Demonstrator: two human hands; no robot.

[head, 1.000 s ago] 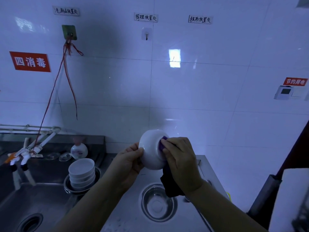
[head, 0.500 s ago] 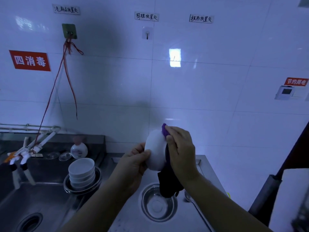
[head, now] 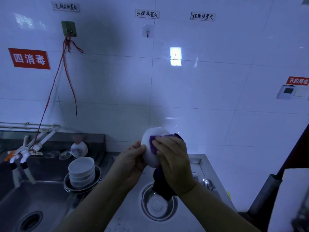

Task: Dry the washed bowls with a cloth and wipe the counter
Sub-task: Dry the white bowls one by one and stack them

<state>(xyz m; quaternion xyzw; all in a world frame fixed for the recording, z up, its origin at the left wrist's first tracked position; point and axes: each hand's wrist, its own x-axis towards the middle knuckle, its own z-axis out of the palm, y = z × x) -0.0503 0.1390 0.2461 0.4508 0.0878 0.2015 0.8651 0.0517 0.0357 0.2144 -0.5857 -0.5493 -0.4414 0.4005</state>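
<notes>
White bowl (head: 151, 149) tilts on edge at chest height above the counter (head: 127, 216), gripped at its left rim by the left hand (head: 132, 162), right hand (head: 173, 158) pressing a purple cloth (head: 153, 143) against it.

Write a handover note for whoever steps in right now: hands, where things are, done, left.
Left hand: grips the white bowl by its rim, raised above the counter.
Right hand: presses the purple cloth against the bowl; the cloth's dark tail hangs down below.
Stacked bowls sit in a metal basin by the sink. A steel bowl and a spoon lie on the counter.
Done: nothing clearly finished.
Left: finish this bowl, dry the stack, wipe the counter.
</notes>
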